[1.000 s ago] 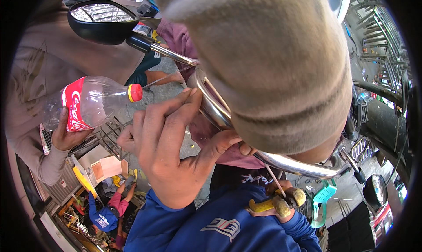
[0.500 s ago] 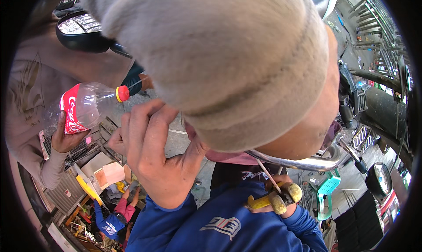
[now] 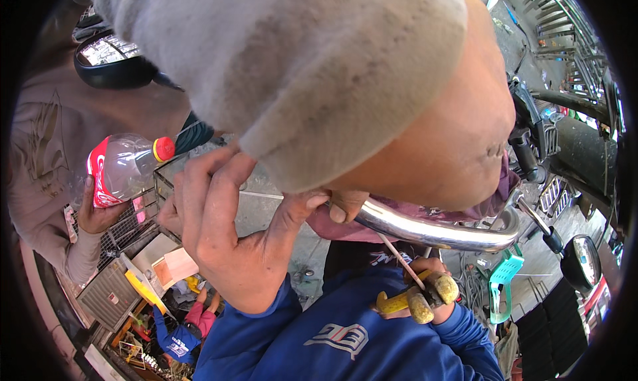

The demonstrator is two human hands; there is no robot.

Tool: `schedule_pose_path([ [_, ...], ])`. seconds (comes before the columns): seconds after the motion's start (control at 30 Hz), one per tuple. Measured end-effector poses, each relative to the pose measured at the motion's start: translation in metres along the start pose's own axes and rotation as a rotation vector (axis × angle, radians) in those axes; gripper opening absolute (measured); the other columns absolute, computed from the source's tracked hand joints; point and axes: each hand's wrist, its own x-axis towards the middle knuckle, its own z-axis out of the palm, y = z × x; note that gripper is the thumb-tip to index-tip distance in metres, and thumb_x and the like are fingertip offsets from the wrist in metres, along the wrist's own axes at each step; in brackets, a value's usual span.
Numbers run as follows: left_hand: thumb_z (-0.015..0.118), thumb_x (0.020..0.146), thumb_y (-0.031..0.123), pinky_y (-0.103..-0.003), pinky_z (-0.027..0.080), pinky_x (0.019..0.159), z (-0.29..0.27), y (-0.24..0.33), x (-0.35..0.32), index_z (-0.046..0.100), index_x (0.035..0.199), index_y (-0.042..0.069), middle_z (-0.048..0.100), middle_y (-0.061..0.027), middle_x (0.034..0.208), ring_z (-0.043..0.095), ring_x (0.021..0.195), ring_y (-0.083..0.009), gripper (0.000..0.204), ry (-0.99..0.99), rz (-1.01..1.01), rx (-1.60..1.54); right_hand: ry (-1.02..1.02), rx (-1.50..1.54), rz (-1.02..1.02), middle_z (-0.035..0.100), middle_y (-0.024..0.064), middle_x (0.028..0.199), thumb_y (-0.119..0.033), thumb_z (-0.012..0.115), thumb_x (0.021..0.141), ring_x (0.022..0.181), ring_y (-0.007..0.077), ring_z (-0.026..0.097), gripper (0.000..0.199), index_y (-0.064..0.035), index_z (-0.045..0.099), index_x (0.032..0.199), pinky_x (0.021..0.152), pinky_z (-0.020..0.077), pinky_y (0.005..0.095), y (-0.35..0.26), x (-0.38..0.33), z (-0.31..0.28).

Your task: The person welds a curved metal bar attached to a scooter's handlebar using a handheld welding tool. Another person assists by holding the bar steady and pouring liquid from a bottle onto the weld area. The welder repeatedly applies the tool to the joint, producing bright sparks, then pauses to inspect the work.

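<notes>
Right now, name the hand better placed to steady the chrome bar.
Probably left: the left hand is beside the chrome bar, though partly covered. The right hand sits lower, wrapped around the yellow tool.

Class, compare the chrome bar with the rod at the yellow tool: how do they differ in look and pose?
The chrome bar is thick, while the rod is thin. The chrome bar is bright and mirror-like; the rod is dull and brownish. The chrome bar curves round at its right end, whereas the rod looks straight and slants steeply. Both are long and narrow.
</notes>
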Motion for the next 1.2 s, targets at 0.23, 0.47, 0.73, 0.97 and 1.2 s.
schedule_pose_path([
  [0.23,0.091,0.075,0.045,-0.038,0.043,0.089,0.002,-0.004,0.002,0.072,0.112,0.001,0.068,-0.0084,0.107,0.062,0.091,-0.0261,0.061,0.015,0.020,-0.044,-0.002,-0.063,-0.028,0.068,0.0167,0.092,-0.041,0.092,0.082,0.067,0.0262,0.070,0.109,-0.0238,0.022,0.164,0.056,0.0565,0.0352,-0.006,0.009,-0.001],
  [0.47,0.090,0.072,0.045,-0.036,0.042,0.084,0.004,-0.004,0.000,0.074,0.114,0.002,0.066,-0.0057,0.104,0.056,0.086,-0.0212,0.062,0.043,0.027,-0.023,0.066,-0.082,-0.084,0.068,0.0158,0.092,-0.042,0.095,0.078,0.065,0.0231,0.070,0.112,-0.0207,0.025,0.164,0.053,0.0547,0.0310,-0.009,0.017,0.004],
  [0.73,0.089,0.071,0.056,-0.035,0.040,0.086,0.002,0.000,0.000,0.078,0.124,0.007,0.069,-0.0044,0.108,0.053,0.093,-0.0200,0.073,0.033,-0.049,-0.017,0.054,-0.033,-0.069,0.069,0.0162,0.096,-0.038,0.096,0.078,0.067,0.0225,0.070,0.114,-0.0199,0.023,0.164,0.054,0.0540,0.0304,-0.013,0.017,0.007],
  [0.97,0.089,0.071,0.057,-0.035,0.041,0.087,-0.002,-0.002,0.002,0.078,0.124,0.008,0.069,-0.0048,0.110,0.053,0.094,-0.0197,0.073,0.028,-0.073,-0.035,0.145,-0.063,-0.113,0.069,0.0125,0.088,-0.043,0.097,0.074,0.061,0.0208,0.068,0.111,-0.0139,0.032,0.159,0.052,0.0535,0.0289,-0.017,0.021,0.022],
  [1.2,0.087,0.072,0.061,-0.035,0.041,0.088,-0.008,-0.006,-0.006,0.079,0.124,0.008,0.069,-0.0041,0.110,0.052,0.094,-0.0194,0.075,0.027,-0.092,-0.034,0.150,-0.103,-0.119,0.070,0.0140,0.090,-0.048,0.100,0.068,0.061,0.0204,0.068,0.126,-0.0108,0.027,0.163,0.048,0.0498,0.0267,-0.020,0.009,0.033],
])
